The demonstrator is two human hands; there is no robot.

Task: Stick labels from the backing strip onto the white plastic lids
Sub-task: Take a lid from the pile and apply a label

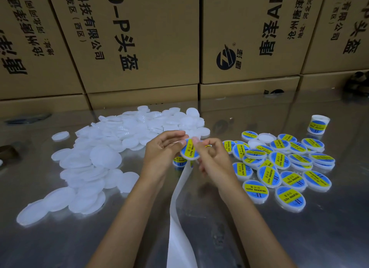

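Above the middle of the metal table, both hands hold one white lid [189,150] that carries a blue and yellow label. My left hand [162,148] grips its left edge, thumb on the label. My right hand [211,158] pinches the lid's right edge with thumb on top. The white backing strip [179,204] hangs from under the hands down toward me, with another label [179,161] showing just below the left hand. A heap of plain white lids [111,148] lies to the left. Labelled lids [283,168] lie in a pile to the right.
Stacked cardboard boxes [139,48] form a wall along the table's far edge. A labelled white jar [318,125] stands at the far right. One lone plain lid [60,136] lies at the far left, with a dark object [28,118] beyond it.
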